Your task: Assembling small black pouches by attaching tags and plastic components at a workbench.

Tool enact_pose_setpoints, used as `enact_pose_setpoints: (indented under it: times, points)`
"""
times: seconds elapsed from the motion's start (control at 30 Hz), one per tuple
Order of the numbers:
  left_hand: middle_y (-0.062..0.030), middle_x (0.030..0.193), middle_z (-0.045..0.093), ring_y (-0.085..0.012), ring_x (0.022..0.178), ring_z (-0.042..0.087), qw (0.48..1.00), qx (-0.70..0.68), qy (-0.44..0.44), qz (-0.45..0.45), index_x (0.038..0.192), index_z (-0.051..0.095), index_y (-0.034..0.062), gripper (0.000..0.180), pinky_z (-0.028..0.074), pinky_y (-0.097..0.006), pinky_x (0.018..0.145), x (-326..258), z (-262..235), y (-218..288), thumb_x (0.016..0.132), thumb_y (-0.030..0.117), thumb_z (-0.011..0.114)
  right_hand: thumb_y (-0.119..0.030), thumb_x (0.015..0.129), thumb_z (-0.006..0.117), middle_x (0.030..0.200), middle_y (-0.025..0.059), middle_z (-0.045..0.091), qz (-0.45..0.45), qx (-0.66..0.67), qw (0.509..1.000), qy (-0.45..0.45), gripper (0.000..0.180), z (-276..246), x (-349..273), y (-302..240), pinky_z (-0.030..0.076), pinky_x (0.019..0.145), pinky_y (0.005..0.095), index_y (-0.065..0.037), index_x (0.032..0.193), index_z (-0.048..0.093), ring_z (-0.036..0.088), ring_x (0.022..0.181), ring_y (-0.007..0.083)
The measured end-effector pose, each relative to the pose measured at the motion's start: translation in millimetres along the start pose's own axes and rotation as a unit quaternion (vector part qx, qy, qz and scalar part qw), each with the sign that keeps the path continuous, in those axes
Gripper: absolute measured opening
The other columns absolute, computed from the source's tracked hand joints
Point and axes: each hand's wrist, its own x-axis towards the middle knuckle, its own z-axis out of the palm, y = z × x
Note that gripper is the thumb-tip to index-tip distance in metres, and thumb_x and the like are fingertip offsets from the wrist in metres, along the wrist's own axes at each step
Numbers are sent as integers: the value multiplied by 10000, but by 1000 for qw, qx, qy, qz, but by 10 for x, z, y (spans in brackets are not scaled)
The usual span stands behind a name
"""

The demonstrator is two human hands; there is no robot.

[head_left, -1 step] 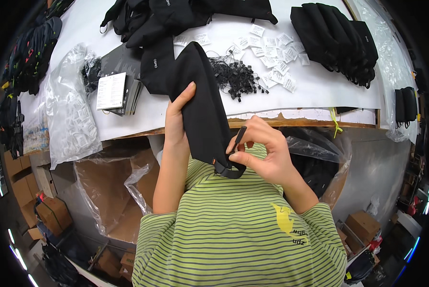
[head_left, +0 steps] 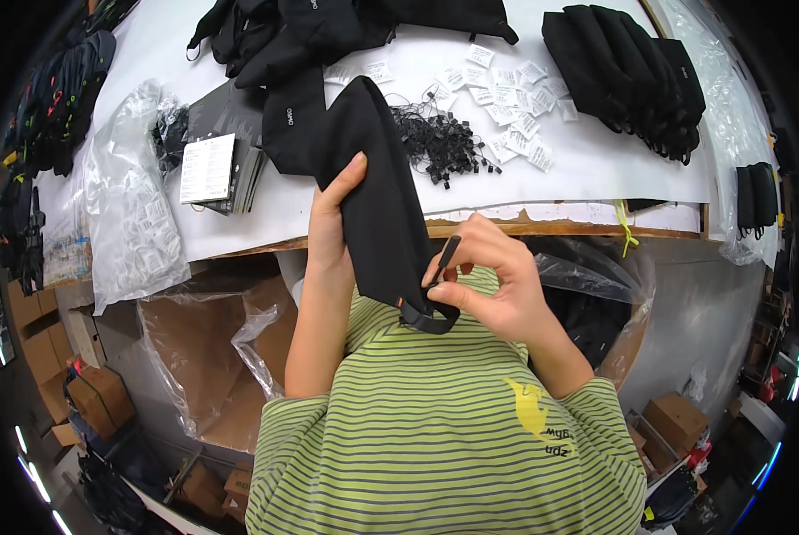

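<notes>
My left hand (head_left: pixel 331 223) is closed round the side of a long black fabric pouch (head_left: pixel 383 218), its thumb lying on the front. The pouch is tilted above the table's near edge, its lower end toward me. A black strap loop (head_left: pixel 429 321) and a small orange tag (head_left: pixel 399 302) show at that lower end. Beside this end, my right hand (head_left: pixel 498 276) pinches a slim black tab (head_left: pixel 448 256), which looks like a zipper pull. Its fingertips touch or nearly touch the pouch edge; what else they hold is hidden.
Behind the pouch lie a heap of black tag strings (head_left: pixel 444 143) and several white labels (head_left: pixel 511 98). Stacked black pouches (head_left: pixel 618 71) are at the back right. Dark cards (head_left: pixel 221 125) and a clear plastic bag (head_left: pixel 132 196) lie left. A plastic-lined carton (head_left: pixel 208 357) stands below the table edge.
</notes>
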Motion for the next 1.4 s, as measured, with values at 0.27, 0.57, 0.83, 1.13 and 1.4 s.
enact_pose_setpoints:
  times: [0.27, 0.57, 0.83, 1.13, 1.4]
  points:
    - [-124, 852, 686, -205, 687, 684, 994, 14, 45, 97, 1032, 624, 15, 308, 575, -296, 568, -84, 119, 37, 946, 302, 552, -127, 661, 794, 744, 2, 527, -19, -2, 1000, -22, 159, -7, 79, -88, 388, 666, 265, -60, 780, 713, 479, 734, 140]
    - [-113, 1066, 642, -203, 915, 656, 993, 67, -57, 77, 1198, 544, -4, 389, 555, -321, 794, -139, 46, -25, 839, 87, 662, -79, 709, 779, 749, -14, 511, 9, 9, 997, 80, 149, 32, 144, -52, 365, 625, 239, -74, 836, 702, 460, 675, 111]
    - [-88, 1029, 641, -170, 866, 649, 985, 143, -99, -2, 1210, 531, -19, 528, 539, -281, 765, -178, 78, -150, 733, 68, 741, -79, 705, 780, 697, -41, 467, -60, -52, 970, 229, 156, -133, 411, 65, 318, 586, 225, -122, 849, 741, 408, 657, 72]
    - [-156, 839, 647, -202, 653, 653, 997, -43, -60, 8, 1043, 586, 21, 353, 544, -290, 492, 57, -95, 42, 984, 349, 470, -111, 697, 774, 708, -4, 544, 60, -36, 997, -20, 156, 73, 39, -105, 348, 730, 291, -46, 709, 633, 440, 705, 136]
    - [-120, 1058, 644, -212, 941, 646, 988, 67, 88, 112, 1155, 566, -16, 325, 540, -345, 812, -12, 12, 74, 951, 236, 551, -277, 745, 741, 1119, 51, 515, -74, -353, 929, 78, 453, -47, 65, -66, 342, 893, 365, -171, 1158, 588, 456, 1060, 244]
